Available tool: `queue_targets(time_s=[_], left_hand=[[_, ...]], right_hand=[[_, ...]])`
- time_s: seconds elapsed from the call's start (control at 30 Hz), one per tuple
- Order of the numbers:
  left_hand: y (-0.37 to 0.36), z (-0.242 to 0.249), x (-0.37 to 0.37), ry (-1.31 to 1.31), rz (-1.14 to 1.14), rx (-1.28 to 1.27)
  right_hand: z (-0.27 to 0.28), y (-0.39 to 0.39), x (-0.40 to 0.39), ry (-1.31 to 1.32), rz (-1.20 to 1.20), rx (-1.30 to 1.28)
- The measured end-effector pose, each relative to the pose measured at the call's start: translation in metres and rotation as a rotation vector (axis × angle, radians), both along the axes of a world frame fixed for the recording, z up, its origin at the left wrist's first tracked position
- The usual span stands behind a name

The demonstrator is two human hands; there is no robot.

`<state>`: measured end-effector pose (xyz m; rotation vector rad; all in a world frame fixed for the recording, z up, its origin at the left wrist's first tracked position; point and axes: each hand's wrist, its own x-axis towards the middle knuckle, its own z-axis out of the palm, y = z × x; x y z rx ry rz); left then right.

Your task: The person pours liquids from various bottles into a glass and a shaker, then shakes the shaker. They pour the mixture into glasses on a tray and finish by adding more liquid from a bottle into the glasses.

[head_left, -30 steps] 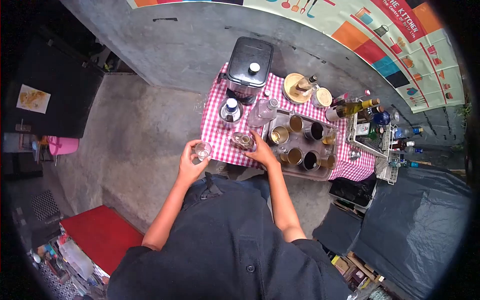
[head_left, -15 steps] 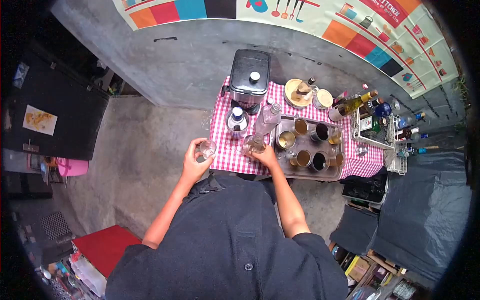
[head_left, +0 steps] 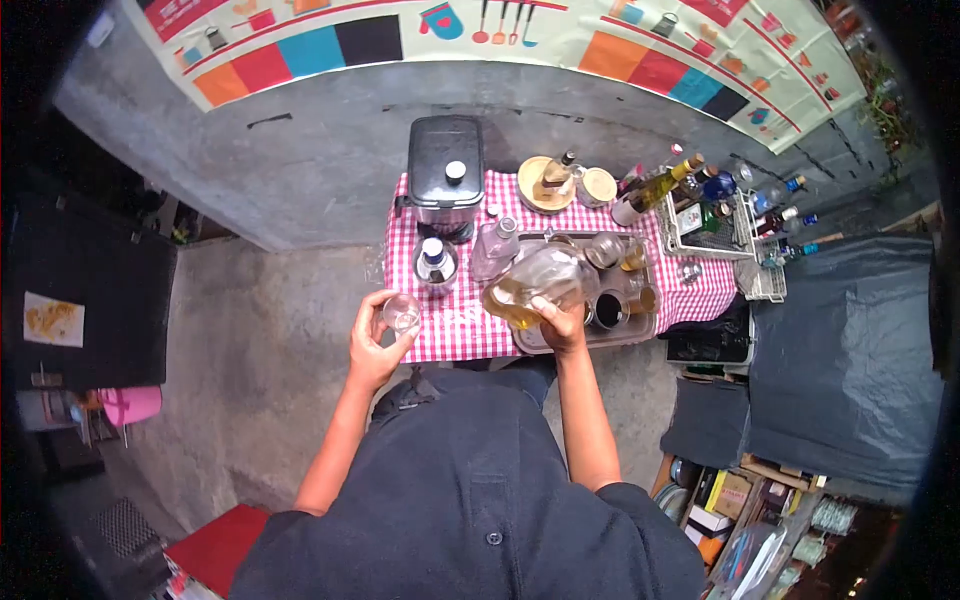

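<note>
Both hands are occupied: the left hand (head_left: pixel 375 345) is closed around a small clear glass (head_left: pixel 402 313), held just off the near edge of the table (head_left: pixel 455 335) with its red-checked cloth, while the right hand (head_left: pixel 562 325) grips a large clear bottle (head_left: pixel 535 283) of amber liquid, lifted and tilted above the metal tray (head_left: pixel 530 343) of cups. The bottle's mouth cannot be made out. Because the glass is small and hangs over the floor, a careless tilt would likely send liquid past its rim. The bulky bottle, held one-handed, could also slip or knock the upright bottles (head_left: pixel 495 250) just behind it.
</note>
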<state>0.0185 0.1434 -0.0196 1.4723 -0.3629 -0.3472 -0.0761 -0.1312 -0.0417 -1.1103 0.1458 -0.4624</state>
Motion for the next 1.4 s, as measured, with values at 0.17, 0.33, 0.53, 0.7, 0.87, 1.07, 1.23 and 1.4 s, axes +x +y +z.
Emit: queue_targets(time_s=[0.17, 0.33, 0.53, 0.7, 0.87, 1.07, 1.23, 1.4], left_hand=[[-0.026, 0.024, 0.001, 0.004, -0.100, -0.077], [-0.058, 0.029, 0.004, 0.042, -0.211, -0.185], [-0.106, 0.044, -0.005, 0.026, -0.247, -0.217], [-0.147, 0.061, -0.015, -0.022, -0.269, -0.184], [-0.186, 0.071, -0.029, -0.071, -0.269, -0.160], [-0.229, 0.080, -0.046, -0.102, -0.320, -0.133], [-0.258, 0.086, -0.058, -0.130, -0.311, -0.095], [-0.281, 0.092, -0.067, -0.230, -0.276, -0.054]], right_hand=[[0.053, -0.003, 0.004, -0.101, -0.055, 0.142], [0.062, -0.027, -0.004, -0.040, -0.077, 0.032], [0.087, -0.054, -0.015, 0.178, -0.064, -0.181], [0.109, -0.101, -0.012, 0.122, -0.035, -0.771], [0.114, -0.150, -0.014, 0.000, 0.001, -1.061], [0.135, -0.192, -0.023, -0.006, 0.053, -1.210], [0.138, -0.223, -0.027, -0.038, 0.068, -1.359], [0.149, -0.250, -0.033, -0.086, 0.033, -1.475]])
